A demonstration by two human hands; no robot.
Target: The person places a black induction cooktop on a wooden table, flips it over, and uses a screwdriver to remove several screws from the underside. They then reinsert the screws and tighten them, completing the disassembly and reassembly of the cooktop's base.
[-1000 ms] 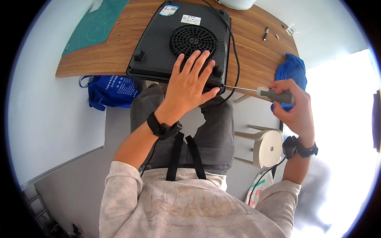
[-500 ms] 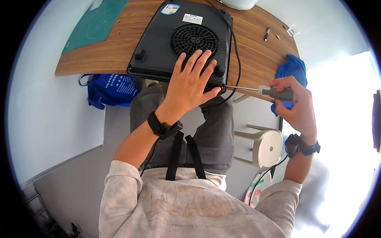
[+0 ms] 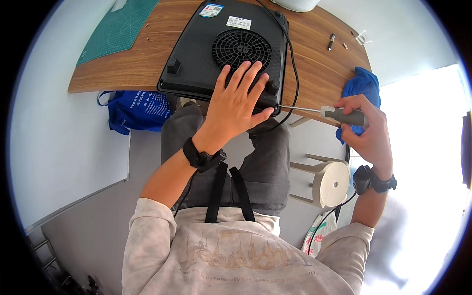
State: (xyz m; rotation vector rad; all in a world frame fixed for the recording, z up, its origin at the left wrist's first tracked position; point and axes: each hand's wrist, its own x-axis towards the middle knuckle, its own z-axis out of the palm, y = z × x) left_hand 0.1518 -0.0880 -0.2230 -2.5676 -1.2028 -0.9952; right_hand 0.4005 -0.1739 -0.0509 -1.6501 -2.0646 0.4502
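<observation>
A black flat appliance [image 3: 206, 54] lies upside down on the wooden table [image 3: 142, 64], its round fan grille facing up. My left hand [image 3: 236, 105] rests flat on its near edge with fingers spread. My right hand [image 3: 366, 130] grips the grey handle of a screwdriver [image 3: 339, 114]. The metal shaft runs left, and its tip touches the appliance's near right corner beside a rubber foot. A black cord [image 3: 293, 69] loops along the appliance's right side.
A green cutting mat [image 3: 118, 27] lies at the table's far left. A small bit [image 3: 331, 42] and a clear packet [image 3: 363, 37] sit far right. A blue cloth [image 3: 361, 91] hangs off the table edge. A blue bag [image 3: 140, 110] and a white stool [image 3: 329, 182] stand on the floor.
Both hands stay nearly where they were; the screwdriver handle has shifted very slightly while its tip remains at the appliance's corner.
</observation>
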